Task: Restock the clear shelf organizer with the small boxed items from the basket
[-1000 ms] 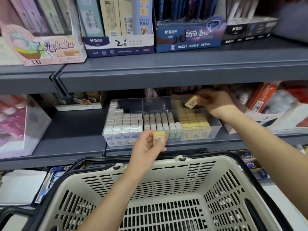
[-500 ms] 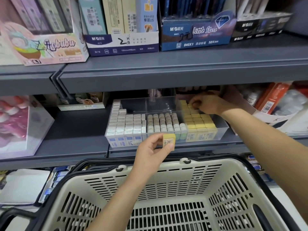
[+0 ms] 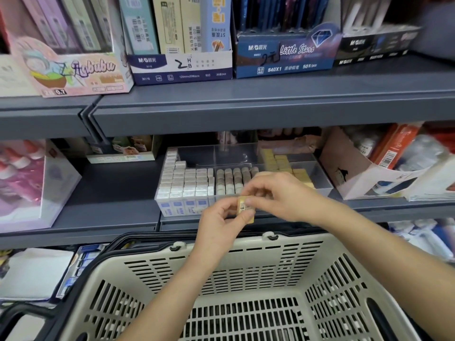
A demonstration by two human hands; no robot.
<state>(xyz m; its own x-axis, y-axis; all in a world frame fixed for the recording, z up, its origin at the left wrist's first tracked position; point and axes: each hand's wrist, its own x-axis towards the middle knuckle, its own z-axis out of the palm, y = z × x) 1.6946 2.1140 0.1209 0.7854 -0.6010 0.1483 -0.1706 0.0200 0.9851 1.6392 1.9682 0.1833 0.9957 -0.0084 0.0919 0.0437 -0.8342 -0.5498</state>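
A clear shelf organizer (image 3: 322, 168) stands on the middle shelf, with white boxes on its left, grey-beige ones in the middle and yellow ones on its right. In front of it my left hand (image 3: 221, 225) holds a small yellow box (image 3: 243, 207) between thumb and fingers. My right hand (image 3: 280, 195) meets it from the right and pinches the same box at its top edge. Below both hands is the beige slotted basket (image 3: 221, 274) with black handles; no boxes show on the visible part of its floor.
Display cartons of pencil leads and pens (image 3: 182, 67) line the upper grey shelf (image 3: 246, 112). A pink packaged box (image 3: 29, 183) stands at left of the middle shelf, and an open white carton of red and blue packs (image 3: 364, 173) at right. More stock lies below.
My right hand has left the yellow section at the organizer's back right, without its earlier box, and come down to the box in my left hand. The left hand stayed roughly in place.
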